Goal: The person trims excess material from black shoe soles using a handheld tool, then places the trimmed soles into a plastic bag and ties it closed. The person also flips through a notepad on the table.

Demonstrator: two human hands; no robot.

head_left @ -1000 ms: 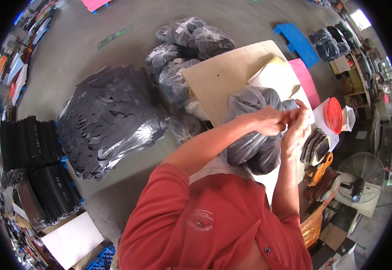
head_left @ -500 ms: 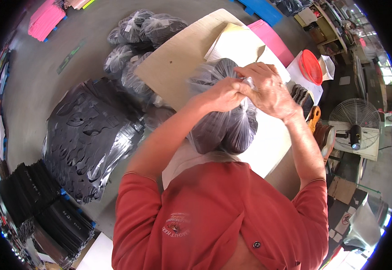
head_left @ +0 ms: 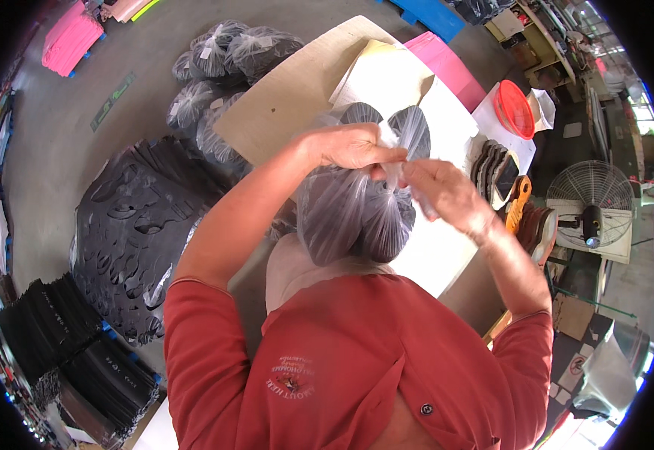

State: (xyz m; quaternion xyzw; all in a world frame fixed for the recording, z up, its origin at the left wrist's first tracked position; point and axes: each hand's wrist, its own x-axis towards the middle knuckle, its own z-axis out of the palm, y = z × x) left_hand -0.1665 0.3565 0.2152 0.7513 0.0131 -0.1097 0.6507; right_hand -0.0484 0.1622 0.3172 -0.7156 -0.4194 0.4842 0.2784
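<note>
A clear plastic bag point(head_left: 334, 214) packed with dark, rounded pieces stands in front of me at the table edge. Its mouth is gathered and twisted into a narrow neck. My left hand point(head_left: 357, 146) is closed round that neck from the left, with a whitish tuft of plastic poking up above the fingers. On the other side, my right hand point(head_left: 447, 191) pinches the gathered plastic between thumb and fingers. The dark contents bulge on both sides of the neck, and their exact kind cannot be made out through the film.
Beneath the bag is a pale table point(head_left: 304, 82) with cream sheets point(head_left: 383, 71). Filled plastic bags point(head_left: 263, 52) lie on the floor beyond its left side. A red basket point(head_left: 514, 110), dark curved pieces point(head_left: 488, 172) and a fan point(head_left: 589, 199) are at right. Black cut-out sheets point(head_left: 135, 232) lie left.
My hands have moved nearer to me and drawn apart, the left now above the neck and the right lower at its right side. The bag has shifted slightly left.
</note>
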